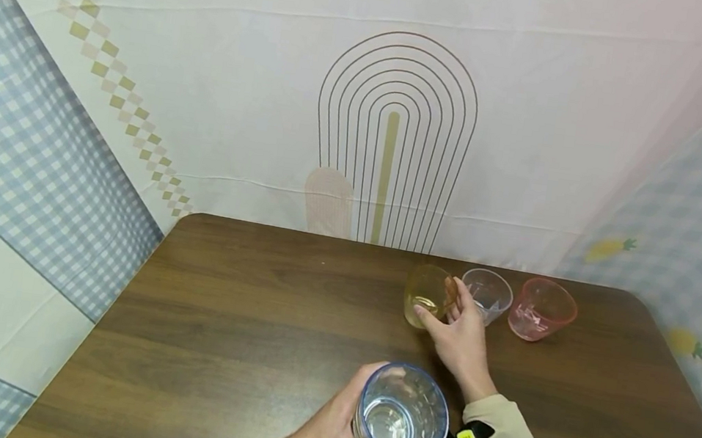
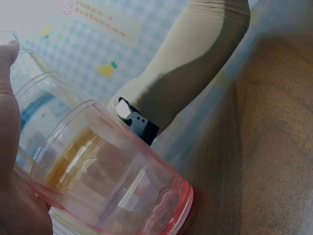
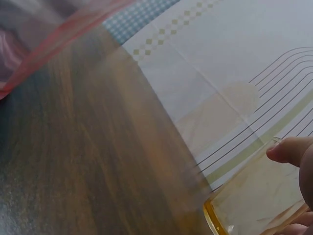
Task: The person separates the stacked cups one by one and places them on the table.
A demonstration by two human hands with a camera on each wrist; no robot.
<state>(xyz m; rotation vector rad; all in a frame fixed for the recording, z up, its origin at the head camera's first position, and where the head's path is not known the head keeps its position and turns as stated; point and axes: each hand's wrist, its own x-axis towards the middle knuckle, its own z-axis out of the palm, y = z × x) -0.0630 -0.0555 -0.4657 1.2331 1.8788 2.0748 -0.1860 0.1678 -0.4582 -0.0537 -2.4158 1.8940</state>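
Note:
My left hand [image 1: 330, 427] grips a stack of nested clear plastic cups above the near part of the table. A blue-rimmed cup [image 1: 394, 421] is uppermost in the head view. Seen from the left wrist, a pink-tinted cup [image 2: 127, 176] forms the outside of the stack, with amber and blue bands showing through its wall. Toward the back of the table, my right hand [image 1: 463, 337] holds a yellow cup [image 1: 425, 288] between thumb and fingers. The right wrist view catches this yellow cup tilted, its thick amber base [image 3: 215, 220] toward the table.
Just right of the yellow cup stands a colourless cup [image 1: 489, 293], partly behind my right fingers. A pink cup [image 1: 541, 311] is beside it, farther right. The brown wooden table [image 1: 231, 322] ends at a patterned cloth backdrop [image 1: 239, 108].

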